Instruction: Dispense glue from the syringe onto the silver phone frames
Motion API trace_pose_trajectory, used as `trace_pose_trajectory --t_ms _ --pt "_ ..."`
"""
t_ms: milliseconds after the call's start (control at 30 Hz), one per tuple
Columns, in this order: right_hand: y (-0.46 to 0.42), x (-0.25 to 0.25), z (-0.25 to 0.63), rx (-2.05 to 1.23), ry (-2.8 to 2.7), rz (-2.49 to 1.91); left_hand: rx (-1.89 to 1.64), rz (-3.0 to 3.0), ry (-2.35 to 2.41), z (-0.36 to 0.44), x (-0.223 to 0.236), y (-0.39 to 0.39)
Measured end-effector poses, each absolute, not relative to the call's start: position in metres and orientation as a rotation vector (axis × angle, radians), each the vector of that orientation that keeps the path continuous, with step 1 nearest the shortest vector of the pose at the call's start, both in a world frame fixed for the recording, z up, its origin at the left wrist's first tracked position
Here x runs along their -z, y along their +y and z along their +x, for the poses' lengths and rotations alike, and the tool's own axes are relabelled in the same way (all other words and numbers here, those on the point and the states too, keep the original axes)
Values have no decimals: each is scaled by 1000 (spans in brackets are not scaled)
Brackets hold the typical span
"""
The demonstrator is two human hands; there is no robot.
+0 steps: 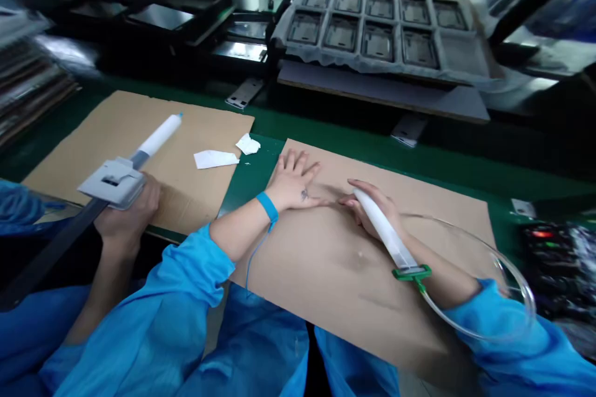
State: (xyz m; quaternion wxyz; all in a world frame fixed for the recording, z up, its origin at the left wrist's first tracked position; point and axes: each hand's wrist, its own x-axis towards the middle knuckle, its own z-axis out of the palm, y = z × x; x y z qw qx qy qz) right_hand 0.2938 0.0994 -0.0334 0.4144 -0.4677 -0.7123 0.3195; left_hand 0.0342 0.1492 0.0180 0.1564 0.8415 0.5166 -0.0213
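Cardboard sheet (pixel 326 279) on a green workbench (pixel 395 155): the right hand (pixel 375 206) curls closed around a white syringe (pixel 386 232), whose long axis runs diagonally, tip toward the left hand (pixel 293 183), which lies flat, open, empty.

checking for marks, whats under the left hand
The left hand lies palm down on a cardboard sheet. Cardboard shows around it, but whatever is beneath the palm is covered and cannot be seen.
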Motion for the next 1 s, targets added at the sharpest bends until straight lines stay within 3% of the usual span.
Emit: trace_pose_trajectory --t_ms 100,267,467,633,1000 --pt "123 29 276 -907 -1831 -1137 70 2346 1450 36 -22 149" --pt "189 3 216 -578 -2108 -1151 78 2376 1385 41 -16 148" --pt "283 -22 106 -617 -2410 -1146 -166 2503 1403 45 -6 137" --pt "343 -21 46 -572 -2481 -1275 -2 2528 1388 42 -8 134" --pt "339 -17 102 -217 -2357 -1729 -81 2494 1387 39 -9 132"
